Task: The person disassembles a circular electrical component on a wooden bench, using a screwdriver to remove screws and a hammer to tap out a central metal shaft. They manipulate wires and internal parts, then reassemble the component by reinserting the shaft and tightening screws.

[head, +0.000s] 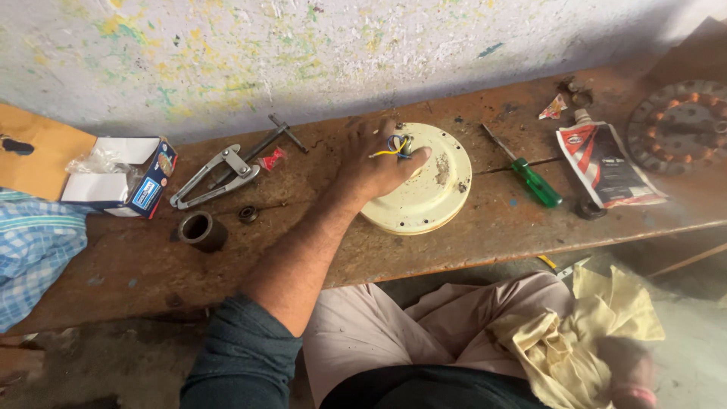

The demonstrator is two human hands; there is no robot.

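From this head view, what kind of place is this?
Probably a small electrical repair workshop: a worn wooden bench holds a cream round metal fan cover with coloured wires, a green-handled screwdriver and a copper-wound motor stator.

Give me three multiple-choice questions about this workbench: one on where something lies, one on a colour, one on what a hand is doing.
1. Where does the screwdriver lie?
A. right of the cream round cover
B. inside the cardboard box
C. on the floor

2. What colour is the screwdriver's handle?
A. red
B. green
C. black

3. What is the left hand doing?
A. hanging free in the air
B. gripping the pliers
C. resting on the cream round cover, fingers at the wires

Answers:
1. A, it lies on the wooden bench just right of the cover.
2. B, the handle is clear green.
3. C, the palm lies on the cover and the fingertips meet the yellow and blue wires at its centre.
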